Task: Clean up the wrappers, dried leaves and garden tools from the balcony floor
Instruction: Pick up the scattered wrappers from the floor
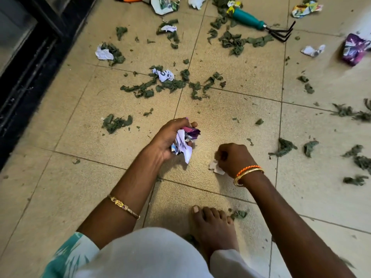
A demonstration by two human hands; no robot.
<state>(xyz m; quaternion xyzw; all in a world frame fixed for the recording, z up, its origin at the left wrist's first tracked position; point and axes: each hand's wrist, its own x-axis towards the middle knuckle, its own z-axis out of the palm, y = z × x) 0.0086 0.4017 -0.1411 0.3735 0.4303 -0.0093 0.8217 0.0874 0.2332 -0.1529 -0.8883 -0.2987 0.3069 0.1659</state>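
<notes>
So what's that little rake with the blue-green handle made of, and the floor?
Hand rake: the teal handle looks like smooth plastic, and the thin, dark, bent prongs look like metal. Floor: probably matte ceramic tiles, beige and slightly grainy, with straight grout lines between them.

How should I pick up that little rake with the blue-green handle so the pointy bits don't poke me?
Probably best to hold the little rake by its thick teal handle, coming down from above. It lies flat on the floor tiles, so the handle's rounded top side is open to your hand. The dark prongs point away to the right, so keep your grip well back toward the handle's left end.
</notes>
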